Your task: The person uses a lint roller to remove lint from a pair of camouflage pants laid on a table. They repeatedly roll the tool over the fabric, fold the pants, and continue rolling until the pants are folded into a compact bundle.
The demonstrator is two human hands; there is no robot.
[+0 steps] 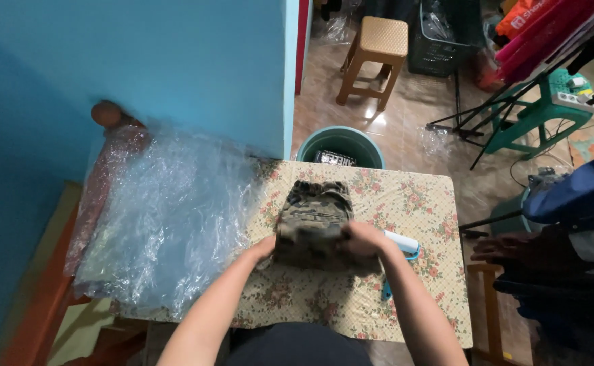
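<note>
A folded camouflage garment (312, 220) lies in the middle of a table covered with a floral cloth (419, 203). My left hand (264, 247) grips its near left corner. My right hand (362, 238) presses on its near right edge, fingers curled over the fabric. A white and blue tool (403, 242) lies on the cloth just right of my right hand, partly hidden by my forearm.
A heap of clear plastic wrap (168, 217) covers the table's left side against a blue wall. Beyond the table stand a teal bucket (341, 145), a tan stool (377, 51) and a dark crate (439, 37). Another person's dark sleeve and hand (520, 247) reach in at right.
</note>
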